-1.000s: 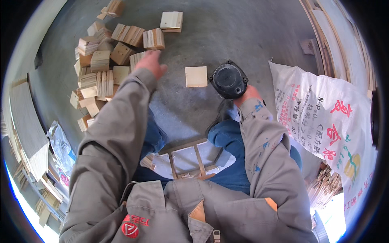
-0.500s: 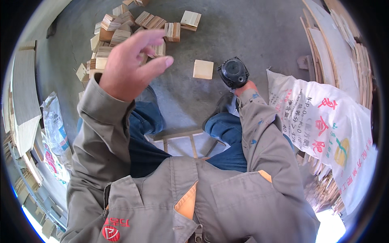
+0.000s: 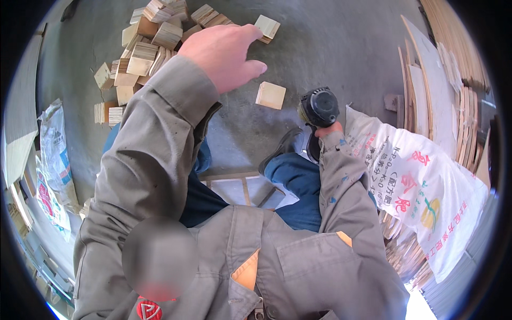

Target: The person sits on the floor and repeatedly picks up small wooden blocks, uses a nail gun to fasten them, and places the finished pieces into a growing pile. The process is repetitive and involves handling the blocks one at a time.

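Note:
My left hand (image 3: 226,56) is stretched out above the floor, thumb and fingers apart, with nothing in it. Below and to its right, a square plywood block (image 3: 271,96) lies alone on the concrete. Another pale block (image 3: 266,28) sits just beyond my fingertips; whether they touch it I cannot tell. My right hand (image 3: 329,129) is wrapped around the handle of a black nail gun (image 3: 320,106) with a round cap, seen from above. Its lower part is mostly hidden. Left of my left hand is a loose heap of plywood blocks (image 3: 141,58).
A white printed sack (image 3: 410,176) leans over wood pieces at my right. Boards and panels (image 3: 418,96) stand upright beyond it. Plastic bags (image 3: 58,154) and a large panel (image 3: 21,106) are at my left. A wooden frame (image 3: 245,189) lies between my legs.
My left hand has moved right and forward, away from the heap toward the single blocks. The nail gun in my right hand has shifted slightly right and nearer to me.

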### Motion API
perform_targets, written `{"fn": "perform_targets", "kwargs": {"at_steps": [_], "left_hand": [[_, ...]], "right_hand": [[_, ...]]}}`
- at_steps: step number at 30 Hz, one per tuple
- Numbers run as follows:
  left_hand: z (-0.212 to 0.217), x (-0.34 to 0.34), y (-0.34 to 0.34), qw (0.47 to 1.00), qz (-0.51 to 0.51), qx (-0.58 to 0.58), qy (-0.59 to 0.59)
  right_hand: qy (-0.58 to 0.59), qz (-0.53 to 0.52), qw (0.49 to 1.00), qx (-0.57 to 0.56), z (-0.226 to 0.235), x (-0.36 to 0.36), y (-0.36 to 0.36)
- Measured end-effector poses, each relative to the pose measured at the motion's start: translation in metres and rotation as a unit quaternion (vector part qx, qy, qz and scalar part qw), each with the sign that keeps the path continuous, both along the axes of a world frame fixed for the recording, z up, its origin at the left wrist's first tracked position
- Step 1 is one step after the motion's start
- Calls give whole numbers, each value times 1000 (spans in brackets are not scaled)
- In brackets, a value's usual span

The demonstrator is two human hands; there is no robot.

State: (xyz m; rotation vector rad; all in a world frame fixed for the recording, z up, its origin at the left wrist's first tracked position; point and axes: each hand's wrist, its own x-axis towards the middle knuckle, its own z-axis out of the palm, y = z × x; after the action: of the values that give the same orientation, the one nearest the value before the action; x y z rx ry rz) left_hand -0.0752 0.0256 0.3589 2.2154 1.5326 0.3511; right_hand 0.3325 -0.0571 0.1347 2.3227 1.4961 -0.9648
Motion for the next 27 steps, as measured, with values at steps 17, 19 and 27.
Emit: {"fn": "perform_targets", "kwargs": {"at_steps": [17, 19, 27], "left_hand": [[8, -6, 5, 1000, 9, -4, -13], [9, -8, 5, 1000, 14, -6, -13], [16, -9, 6, 1000, 5, -12, -18]], "right_hand": [[144, 299, 927, 177, 35, -26, 15], [132, 308, 930, 150, 35, -32, 18], [242, 161, 953, 83, 3, -16, 31]]}}
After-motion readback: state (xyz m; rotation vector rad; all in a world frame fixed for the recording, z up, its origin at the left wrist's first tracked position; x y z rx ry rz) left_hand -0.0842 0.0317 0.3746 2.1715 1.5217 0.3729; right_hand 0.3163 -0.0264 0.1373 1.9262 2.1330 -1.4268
